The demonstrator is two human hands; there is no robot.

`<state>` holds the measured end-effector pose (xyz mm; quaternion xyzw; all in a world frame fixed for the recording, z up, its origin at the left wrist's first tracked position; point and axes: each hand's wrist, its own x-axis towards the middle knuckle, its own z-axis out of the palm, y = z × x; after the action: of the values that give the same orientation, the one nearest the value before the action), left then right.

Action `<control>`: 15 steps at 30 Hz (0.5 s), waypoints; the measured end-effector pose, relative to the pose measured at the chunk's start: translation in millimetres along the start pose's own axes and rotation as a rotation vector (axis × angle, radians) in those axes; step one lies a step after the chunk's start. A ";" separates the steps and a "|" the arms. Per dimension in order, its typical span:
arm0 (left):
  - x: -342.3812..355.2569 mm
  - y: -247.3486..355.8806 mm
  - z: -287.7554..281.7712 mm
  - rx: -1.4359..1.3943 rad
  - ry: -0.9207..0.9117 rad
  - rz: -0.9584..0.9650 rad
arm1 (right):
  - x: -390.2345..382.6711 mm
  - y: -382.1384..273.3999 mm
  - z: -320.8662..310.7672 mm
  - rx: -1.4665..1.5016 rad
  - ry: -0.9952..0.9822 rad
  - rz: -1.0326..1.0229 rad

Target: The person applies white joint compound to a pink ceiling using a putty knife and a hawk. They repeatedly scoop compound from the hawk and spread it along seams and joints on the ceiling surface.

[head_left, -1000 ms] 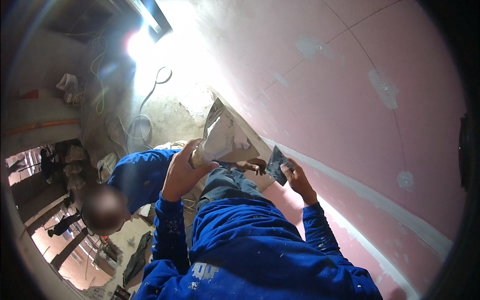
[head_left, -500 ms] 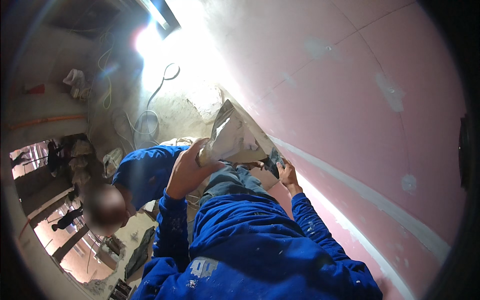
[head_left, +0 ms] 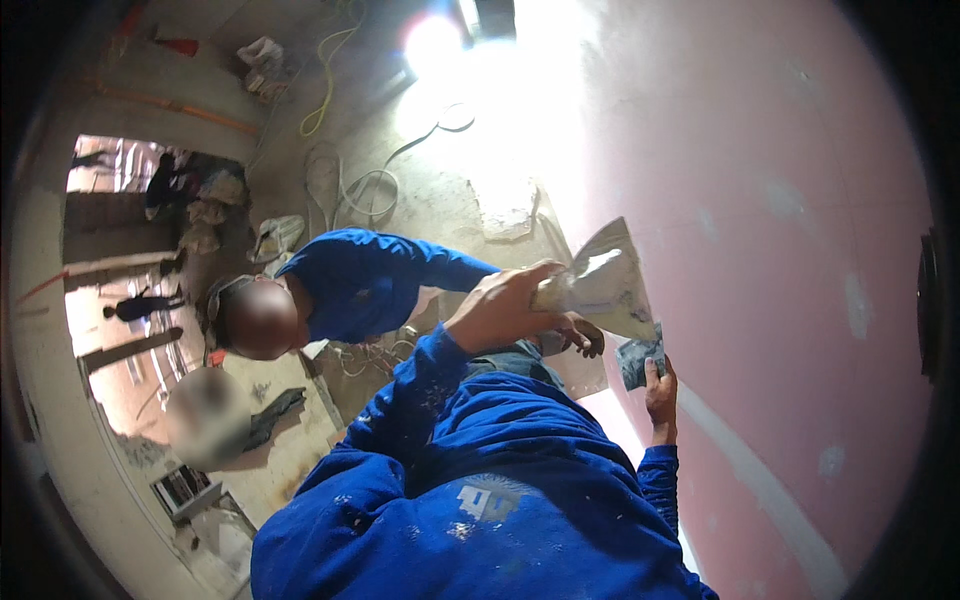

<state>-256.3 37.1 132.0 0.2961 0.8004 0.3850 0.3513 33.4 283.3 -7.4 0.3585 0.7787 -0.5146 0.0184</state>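
left hand [head_left: 500, 310] has its grip clamped on a wide trowel [head_left: 600, 285], right hand [head_left: 660, 390] clamped on a putty knife [head_left: 638, 358] against the pink wall [head_left: 780, 250]

wall [head_left: 800, 150]: matt pink board | trowel [head_left: 600, 285]: plaster-smeared metal | sleeves [head_left: 420, 390]: blue cloth

No packages, labels, signs or screens
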 end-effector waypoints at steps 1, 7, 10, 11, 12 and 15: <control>1.3 -0.9 2.6 -0.023 -0.010 0.021 | -1.6 0.8 0.5 -0.003 -0.039 -0.026; -1.3 -2.2 9.5 -0.006 0.013 0.030 | -5.3 12.6 17.6 -0.025 -0.116 0.075; -3.1 -0.4 10.1 -0.007 -0.005 -0.013 | -2.7 13.6 18.7 -0.061 -0.121 0.042; -3.3 0.3 10.0 -0.011 -0.023 -0.047 | -1.3 12.4 17.1 -0.071 -0.120 0.028; -3.2 0.8 10.0 -0.004 -0.022 -0.046 | 0.3 10.8 16.0 -0.090 -0.129 0.050; -2.0 1.5 9.7 0.009 -0.033 -0.057 | 4.1 3.3 10.3 -0.022 -0.133 0.089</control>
<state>-247.2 40.4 129.4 0.2812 0.8044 0.3662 0.3740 28.7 277.8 -16.4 0.3578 0.7647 -0.5272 0.0968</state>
